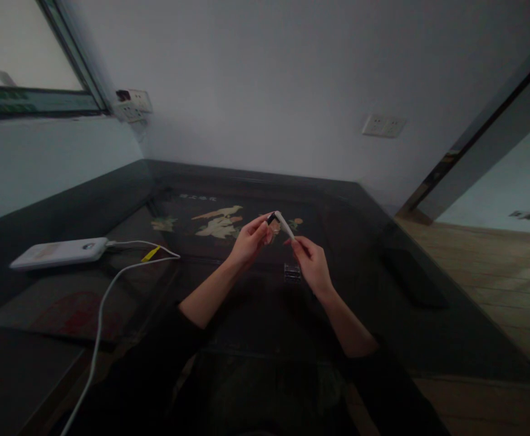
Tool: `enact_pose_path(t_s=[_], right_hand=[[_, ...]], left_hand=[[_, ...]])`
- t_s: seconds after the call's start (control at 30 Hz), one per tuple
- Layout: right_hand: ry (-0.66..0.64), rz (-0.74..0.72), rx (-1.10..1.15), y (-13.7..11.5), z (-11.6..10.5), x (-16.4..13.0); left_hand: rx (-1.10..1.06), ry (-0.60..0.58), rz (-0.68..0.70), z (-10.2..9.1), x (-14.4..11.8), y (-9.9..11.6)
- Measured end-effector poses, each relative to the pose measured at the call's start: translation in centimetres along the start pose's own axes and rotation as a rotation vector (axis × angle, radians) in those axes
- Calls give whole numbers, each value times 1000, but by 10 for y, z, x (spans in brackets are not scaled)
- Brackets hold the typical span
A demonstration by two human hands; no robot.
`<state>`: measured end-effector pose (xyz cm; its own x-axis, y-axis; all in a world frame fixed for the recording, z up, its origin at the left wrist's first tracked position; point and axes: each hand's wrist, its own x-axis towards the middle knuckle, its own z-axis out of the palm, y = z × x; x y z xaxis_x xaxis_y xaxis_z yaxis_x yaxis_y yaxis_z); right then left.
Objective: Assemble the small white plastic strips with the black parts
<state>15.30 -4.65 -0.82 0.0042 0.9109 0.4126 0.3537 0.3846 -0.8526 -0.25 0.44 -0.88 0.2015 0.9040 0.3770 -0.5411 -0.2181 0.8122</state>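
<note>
My left hand (252,240) pinches the dark cap end of a small white pen-like stick (284,224), held up above a dark glass-topped table (383,284). My right hand (309,261) grips the stick's lower white end between thumb and fingers. Both hands meet over the middle of the table. A small clear plastic object (292,272) lies on the glass just under and between the hands.
A white power bank (58,252) lies at the left with a white cable (106,297) running toward me, a yellow tag (150,254) on it. A dark flat object (412,278) rests at the right. Wall sockets (383,125) sit behind; wooden floor lies to the right.
</note>
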Motion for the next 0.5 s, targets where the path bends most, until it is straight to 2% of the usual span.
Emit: enact_pose_path(t_s=[0.33, 0.5], right_hand=[[-158, 0, 103, -4, 3, -4], [-133, -5, 72, -2, 2, -3]], left_hand=[[-62, -9, -40, 7, -2, 9], [-29, -6, -40, 6, -2, 7]])
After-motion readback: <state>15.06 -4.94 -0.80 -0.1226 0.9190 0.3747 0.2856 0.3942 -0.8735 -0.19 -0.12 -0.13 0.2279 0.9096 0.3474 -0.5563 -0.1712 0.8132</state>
